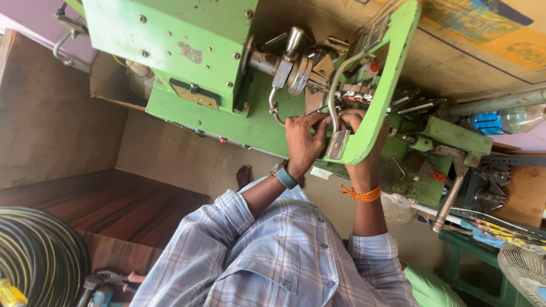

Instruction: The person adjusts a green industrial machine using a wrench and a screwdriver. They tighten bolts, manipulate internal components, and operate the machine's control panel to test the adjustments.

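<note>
Both hands were in at the green machine (227,122) head. Left hand (304,142) pinched a small metal part near the curved steel rod (335,91), steadying it. Right hand (355,122) was behind the green guard frame (387,79); grip couldn't be told.

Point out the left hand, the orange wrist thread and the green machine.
left hand (303,142), head view, on the back of the hand.
orange wrist thread (362,194), head view, on the band.
green machine (170,45), head view, on its flat side panel.
</note>
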